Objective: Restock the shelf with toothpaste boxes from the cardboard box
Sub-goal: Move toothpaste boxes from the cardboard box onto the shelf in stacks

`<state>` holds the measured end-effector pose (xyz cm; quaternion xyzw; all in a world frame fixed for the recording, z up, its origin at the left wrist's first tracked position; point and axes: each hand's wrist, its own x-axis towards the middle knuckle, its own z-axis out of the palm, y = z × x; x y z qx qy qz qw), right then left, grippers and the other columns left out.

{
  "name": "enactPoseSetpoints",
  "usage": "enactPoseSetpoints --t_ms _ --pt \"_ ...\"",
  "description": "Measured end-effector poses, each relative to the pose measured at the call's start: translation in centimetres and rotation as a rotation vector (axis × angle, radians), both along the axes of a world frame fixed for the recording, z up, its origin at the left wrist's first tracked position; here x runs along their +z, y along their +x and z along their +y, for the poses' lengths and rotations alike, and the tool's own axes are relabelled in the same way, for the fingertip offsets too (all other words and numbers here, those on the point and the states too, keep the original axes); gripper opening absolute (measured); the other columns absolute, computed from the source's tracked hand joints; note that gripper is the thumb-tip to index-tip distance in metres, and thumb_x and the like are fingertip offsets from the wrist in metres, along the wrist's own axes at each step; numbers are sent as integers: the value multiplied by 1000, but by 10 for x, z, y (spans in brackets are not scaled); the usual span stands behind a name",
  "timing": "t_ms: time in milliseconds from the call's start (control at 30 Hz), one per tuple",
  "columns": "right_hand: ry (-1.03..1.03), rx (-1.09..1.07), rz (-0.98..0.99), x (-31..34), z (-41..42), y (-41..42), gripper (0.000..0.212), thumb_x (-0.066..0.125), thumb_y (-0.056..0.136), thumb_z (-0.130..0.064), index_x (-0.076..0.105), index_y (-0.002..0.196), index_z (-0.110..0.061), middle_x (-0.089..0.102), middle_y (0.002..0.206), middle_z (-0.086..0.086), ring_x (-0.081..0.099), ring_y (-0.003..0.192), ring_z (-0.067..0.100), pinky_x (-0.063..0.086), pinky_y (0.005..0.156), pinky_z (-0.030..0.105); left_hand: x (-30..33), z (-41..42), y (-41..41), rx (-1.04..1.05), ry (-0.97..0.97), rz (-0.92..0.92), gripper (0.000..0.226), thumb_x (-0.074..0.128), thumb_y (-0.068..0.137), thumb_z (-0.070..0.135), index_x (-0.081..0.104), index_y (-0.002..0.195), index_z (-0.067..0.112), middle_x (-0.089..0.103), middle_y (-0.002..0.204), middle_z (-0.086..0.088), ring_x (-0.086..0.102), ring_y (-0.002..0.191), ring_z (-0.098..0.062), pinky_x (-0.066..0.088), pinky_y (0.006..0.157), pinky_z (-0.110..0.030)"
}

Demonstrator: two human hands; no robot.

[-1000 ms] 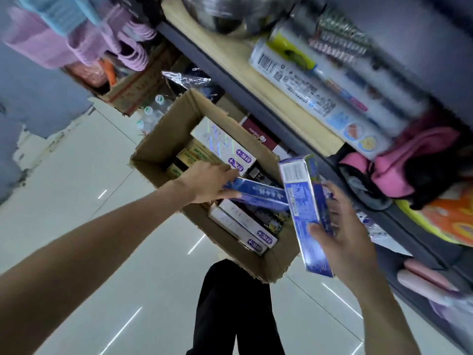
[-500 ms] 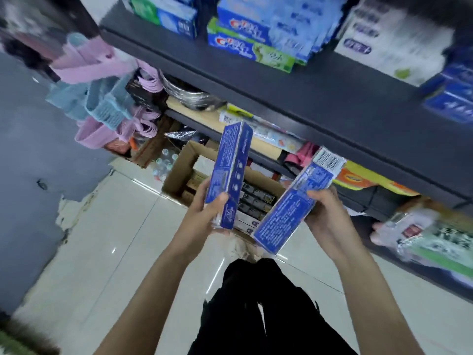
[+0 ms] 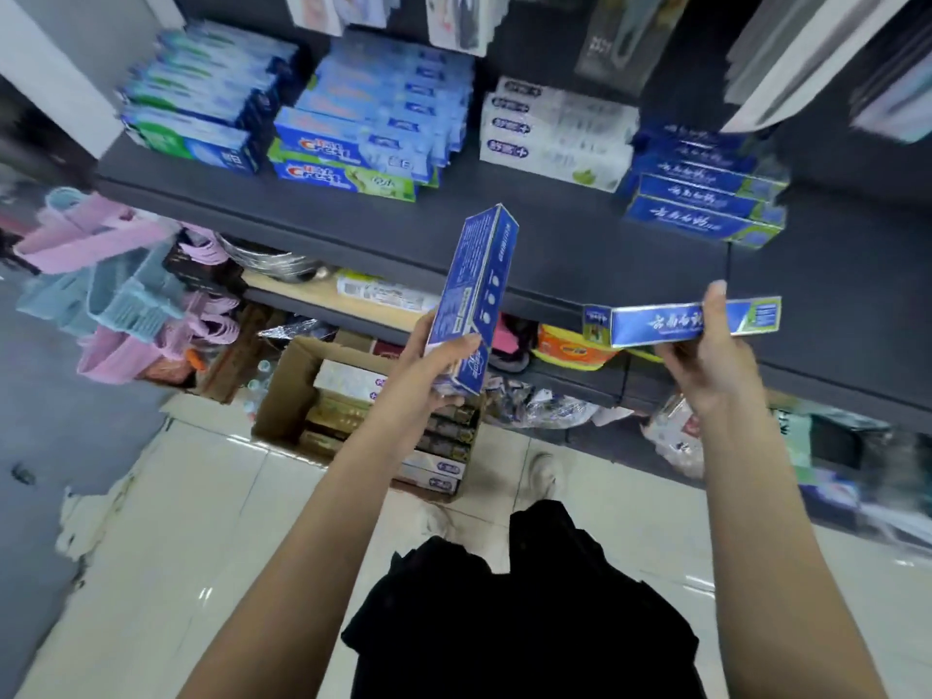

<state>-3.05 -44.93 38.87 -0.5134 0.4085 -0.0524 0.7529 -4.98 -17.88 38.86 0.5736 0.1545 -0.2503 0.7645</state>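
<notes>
Both hands have risen from the cardboard box (image 3: 292,391) toward the shelf (image 3: 555,244); my left hand (image 3: 444,368) grips one upright toothpaste box (image 3: 476,290), my right hand (image 3: 706,355) another, level (image 3: 676,322). Fingertip grips seemingly shallow; either could slip.

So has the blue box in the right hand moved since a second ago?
Yes. The blue box in the right hand rose from beside the cardboard box to the dark shelf edge.

- Hands: two, left hand (image 3: 444,363), right hand (image 3: 706,360)
- Blue toothpaste boxes held: two, upright box (image 3: 476,290), level box (image 3: 676,322)
- Cardboard box (image 3: 290,391), lower centre: one
- Toothpaste stacks on dark shelf (image 3: 504,234): four
</notes>
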Motion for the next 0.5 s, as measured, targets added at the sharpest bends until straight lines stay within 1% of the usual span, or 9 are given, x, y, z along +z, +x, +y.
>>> enactPoseSetpoints --t_ms 33,100,167,200,233,300,367,433,500 --pt "16 -25 -8 -3 -13 8 32 55 89 -49 53 92 -16 65 93 -1 65 86 9 59 74 29 1 -11 3 9 -1 -8 59 74 63 36 50 116 38 72 96 13 69 86 -9 49 78 -32" --pt "59 -62 -41 -8 -37 25 29 50 94 -45 53 91 -16 64 91 0 65 82 10 58 76 31 3 -32 8 31 3 -29 58 74 62 39 52 115 39 71 98 13 68 90 -10 49 81 -35" --pt "117 -77 -67 -11 -60 41 30 49 95 -42 52 91 -12 65 92 4 65 83 13 59 76 33 5 -54 12 58 -1 -44 65 74 57 43 52 118 37 71 100 10 68 87 -11 52 73 -30" --pt "146 -68 -74 -14 -72 50 31 49 96 -40 51 91 -10 65 96 7 65 86 16 59 72 32 5 -64 13 72 -4 -49 69 74 57 42 51 121 34 70 101 8 68 85 -11 51 68 -27" --pt "165 -47 -82 -14 -82 59 31 50 95 -39 52 93 -8 65 102 10 65 91 19 60 69 30 5 -73 15 87 -3 -52 73 75 56 42 50 124 32 69 103 7 68 85 -12 51 66 -27" --pt "134 21 -79 -18 -100 77 31 55 93 -37 54 100 -7 64 114 11 65 100 22 60 70 29 4 -90 19 116 11 -48 80 76 55 43 48 129 29 69 109 4 68 90 -15 52 75 -34" --pt "57 92 -45 -20 -110 93 39 61 89 -37 54 113 -6 63 120 9 67 95 22 59 75 29 3 -104 22 142 34 -57 81 76 55 44 47 130 29 69 108 5 68 90 -16 51 81 -42" --pt "8 141 -19 -22 -114 106 48 65 87 -35 52 123 -6 63 119 8 68 84 19 60 71 30 2 -116 24 164 55 -62 77 75 56 44 48 126 31 71 102 8 69 85 -15 51 76 -40" --pt "51 164 4 -27 -115 119 39 62 90 -32 53 118 -7 61 119 10 67 79 22 60 67 31 1 -126 26 172 79 -60 71 77 61 39 48 125 33 71 105 8 70 87 -15 51 71 -38"
